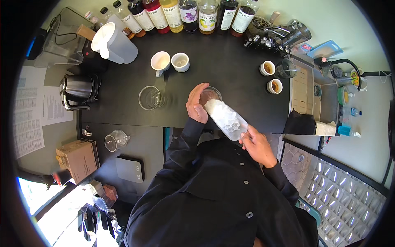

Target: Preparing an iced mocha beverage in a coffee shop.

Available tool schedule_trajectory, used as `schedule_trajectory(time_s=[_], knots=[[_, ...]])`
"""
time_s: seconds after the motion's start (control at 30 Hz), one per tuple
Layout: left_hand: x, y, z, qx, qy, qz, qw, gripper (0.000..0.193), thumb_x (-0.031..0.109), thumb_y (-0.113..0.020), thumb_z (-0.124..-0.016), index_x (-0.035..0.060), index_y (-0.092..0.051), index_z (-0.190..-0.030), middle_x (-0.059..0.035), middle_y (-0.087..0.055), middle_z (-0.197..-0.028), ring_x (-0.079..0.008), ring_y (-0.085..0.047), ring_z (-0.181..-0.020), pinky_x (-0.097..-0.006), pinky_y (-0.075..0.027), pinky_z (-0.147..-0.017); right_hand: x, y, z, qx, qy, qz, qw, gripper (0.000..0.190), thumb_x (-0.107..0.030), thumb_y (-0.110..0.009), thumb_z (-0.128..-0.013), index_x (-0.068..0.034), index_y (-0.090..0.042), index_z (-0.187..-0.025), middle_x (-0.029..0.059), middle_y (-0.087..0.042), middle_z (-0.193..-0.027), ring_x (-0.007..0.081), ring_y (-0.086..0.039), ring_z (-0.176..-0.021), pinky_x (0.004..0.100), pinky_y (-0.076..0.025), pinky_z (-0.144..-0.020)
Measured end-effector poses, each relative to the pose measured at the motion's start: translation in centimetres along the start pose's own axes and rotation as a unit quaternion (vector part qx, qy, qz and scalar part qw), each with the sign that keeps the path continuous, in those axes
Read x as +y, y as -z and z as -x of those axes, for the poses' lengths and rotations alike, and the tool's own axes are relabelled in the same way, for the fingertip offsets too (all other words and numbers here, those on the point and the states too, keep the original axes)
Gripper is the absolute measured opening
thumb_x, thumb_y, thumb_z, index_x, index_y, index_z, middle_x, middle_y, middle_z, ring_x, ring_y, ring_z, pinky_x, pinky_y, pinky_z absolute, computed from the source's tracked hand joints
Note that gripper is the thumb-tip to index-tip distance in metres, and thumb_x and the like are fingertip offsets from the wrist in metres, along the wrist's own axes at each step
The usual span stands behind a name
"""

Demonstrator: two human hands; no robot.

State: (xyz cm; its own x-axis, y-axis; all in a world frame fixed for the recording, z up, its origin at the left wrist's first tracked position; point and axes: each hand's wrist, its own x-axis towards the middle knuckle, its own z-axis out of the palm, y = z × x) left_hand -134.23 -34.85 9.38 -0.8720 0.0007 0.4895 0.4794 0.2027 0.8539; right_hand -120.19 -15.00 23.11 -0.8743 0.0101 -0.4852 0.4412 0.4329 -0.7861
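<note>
My right hand point(257, 145) grips the near end of a clear plastic scoop point(236, 135) loaded with crushed ice point(224, 115). The scoop tilts toward a drinking glass point(210, 92) that contains a brown liquid, and its front end overlaps the rim. My left hand point(197, 103) is cupped along the left side of this glass, fingers extended; whether it touches the glass is hard to tell. Left of that hand stands another clear glass point(150, 98). Beyond it are a white cup with a handle point(160, 61) and a small white cup point(180, 62).
Syrup bottles point(171, 17) line the back wall. On the left are a frosted pitcher point(115, 44) and an electric kettle point(80, 88). Two small cups with brown contents point(274, 86) stand right, near a sink point(327, 92). A glass mug point(116, 140) and a scale point(129, 169) occupy the lower counter.
</note>
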Motion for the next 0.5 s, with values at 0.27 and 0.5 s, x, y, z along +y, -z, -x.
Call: schedule_trajectory(time_s=[0.27, 0.5], knots=[[0.9, -0.4, -0.2, 0.019, 0.006, -0.007, 1.0, 0.098, 0.071, -0.007, -0.1, -0.0042, -0.067, -0.119, -0.0208, -0.07, -0.116, -0.0405, -0.065, -0.113, -0.0444, -0.048, -0.1, -0.3, 0.1, 0.3, -0.007, 0.001, 0.017, 1.0, 0.032, -0.018, -0.055, -0.101, 0.003, -0.054, -0.124, 0.0145, -0.073, -0.085, 0.0256, -0.07, -0.069, 0.0383, -0.055, -0.07], [1.2, -0.6, -0.2, 0.022, 0.039, -0.01, 0.999, 0.108, 0.077, -0.003, -0.095, -0.0059, -0.067, -0.121, -0.0214, -0.07, -0.119, -0.0347, -0.065, -0.114, -0.0415, -0.049, -0.1, -0.2, -0.5, 0.5, 0.011, 0.014, 0.02, 1.0, 0.03, -0.017, -0.055, -0.1, 0.003, -0.055, -0.123, 0.0167, -0.073, -0.086, 0.0329, -0.072, -0.079, 0.0418, -0.055, -0.074]])
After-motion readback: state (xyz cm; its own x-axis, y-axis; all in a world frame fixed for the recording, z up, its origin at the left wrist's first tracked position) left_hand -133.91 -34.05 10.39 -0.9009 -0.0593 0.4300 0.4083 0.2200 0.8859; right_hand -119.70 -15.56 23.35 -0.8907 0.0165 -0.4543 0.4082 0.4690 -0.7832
